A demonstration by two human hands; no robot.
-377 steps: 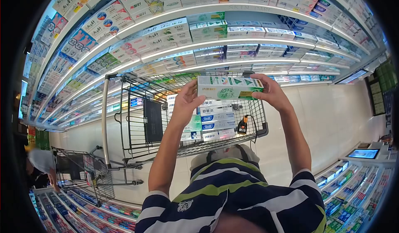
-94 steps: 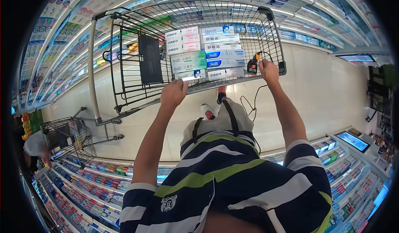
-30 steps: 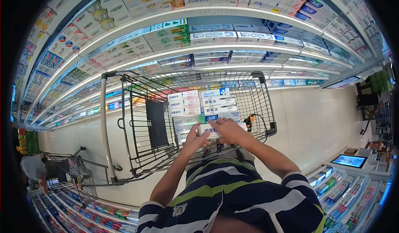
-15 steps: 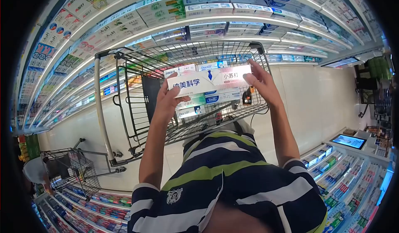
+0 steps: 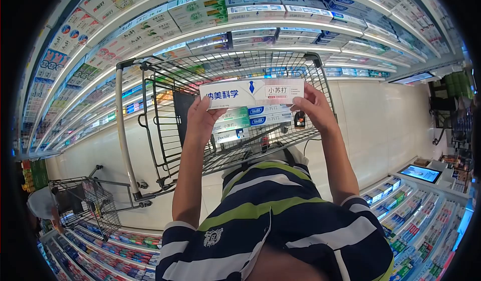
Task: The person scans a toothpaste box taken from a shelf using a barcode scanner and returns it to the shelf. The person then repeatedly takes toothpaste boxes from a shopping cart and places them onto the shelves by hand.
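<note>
A long white toothpaste box (image 5: 240, 94) with blue lettering, a blue tie picture and a pink panel is held level over the shopping cart (image 5: 170, 88). My left hand (image 5: 203, 118) grips its left end, thumb on the front. At the right end, my right hand (image 5: 314, 108) pinches the box between thumb and fingers. Below it in the cart lie more toothpaste boxes: green-and-white ones (image 5: 231, 120), blue-and-white ones (image 5: 270, 119) and a smaller white box (image 5: 230, 136). A dark bottle (image 5: 299, 120) stands to their right, near my right hand.
Lit shelves (image 5: 200, 30) packed with toothpaste boxes curve behind the cart. Other shelves (image 5: 416, 226) stand at the lower right beside a small screen (image 5: 421, 173). At the lower left are a second cart (image 5: 87, 206) and a person (image 5: 42, 203). Pale floor (image 5: 376, 125) surrounds the cart.
The toothpaste box has turned from a slight tilt to nearly level, and its glare has faded so the pink panel reads clearly. My right hand has shifted lower along its end.
</note>
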